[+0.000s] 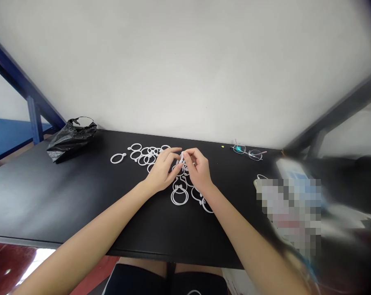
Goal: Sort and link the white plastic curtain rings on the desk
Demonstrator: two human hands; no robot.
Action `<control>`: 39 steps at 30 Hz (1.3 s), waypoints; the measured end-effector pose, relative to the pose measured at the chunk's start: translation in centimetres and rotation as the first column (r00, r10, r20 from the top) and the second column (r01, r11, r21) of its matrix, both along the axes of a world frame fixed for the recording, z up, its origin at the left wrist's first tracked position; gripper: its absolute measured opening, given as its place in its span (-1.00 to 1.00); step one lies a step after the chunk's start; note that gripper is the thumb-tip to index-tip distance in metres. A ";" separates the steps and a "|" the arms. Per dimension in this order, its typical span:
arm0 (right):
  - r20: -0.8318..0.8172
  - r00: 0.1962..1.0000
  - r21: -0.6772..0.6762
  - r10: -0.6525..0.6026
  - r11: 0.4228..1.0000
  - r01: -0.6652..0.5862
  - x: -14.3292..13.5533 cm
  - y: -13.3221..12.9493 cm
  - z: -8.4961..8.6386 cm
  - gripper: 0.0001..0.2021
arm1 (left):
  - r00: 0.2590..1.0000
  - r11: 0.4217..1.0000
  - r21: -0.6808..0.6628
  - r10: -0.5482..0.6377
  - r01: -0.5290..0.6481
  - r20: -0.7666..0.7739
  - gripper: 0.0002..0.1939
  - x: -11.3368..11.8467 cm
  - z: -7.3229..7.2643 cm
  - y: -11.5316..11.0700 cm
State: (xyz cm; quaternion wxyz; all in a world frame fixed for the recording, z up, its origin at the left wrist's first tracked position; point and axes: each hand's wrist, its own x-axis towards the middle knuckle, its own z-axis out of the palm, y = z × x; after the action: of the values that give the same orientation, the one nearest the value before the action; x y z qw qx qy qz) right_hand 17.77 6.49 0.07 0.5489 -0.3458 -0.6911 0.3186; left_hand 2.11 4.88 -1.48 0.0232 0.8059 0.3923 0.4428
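A small white curtain ring [182, 157] is pinched between the thumb and fingers of my right hand [199, 167]. My left hand [164, 167] closes on the same piece from the other side with thumb and index finger, its other fingers stretched out above. My fingers hide most of this ring. Below my hands lies a stack of white curtain rings [179, 196], their small tabs side by side. More loose rings [144, 155] overlap in a pile to the left of my left hand, and one single ring [118, 158] lies apart. Others [207, 205] lie beside my right wrist.
A crumpled black plastic bag [71, 139] stands at the back left of the black table [81, 192]. Eyeglasses [247, 152] lie at the back right, near a tiny yellow scrap [222, 146]. A blurred, pixelated object [290, 213] with a white cable is at the right. A white wall rises behind.
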 end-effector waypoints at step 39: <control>0.274 0.899 0.013 -0.342 0.936 0.352 2.4 2.8 -1.6 -0.85 | 0.863 0.907 0.069 0.416 -0.415 -0.287 -0.63 -2.4 -1.0 1.9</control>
State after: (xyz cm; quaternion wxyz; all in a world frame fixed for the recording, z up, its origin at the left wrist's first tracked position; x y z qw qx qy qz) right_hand 20.17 9.27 -1.56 0.4905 -0.5136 -0.6812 0.1779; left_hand -0.33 6.82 -2.50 -0.1333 0.7595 0.5544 0.3131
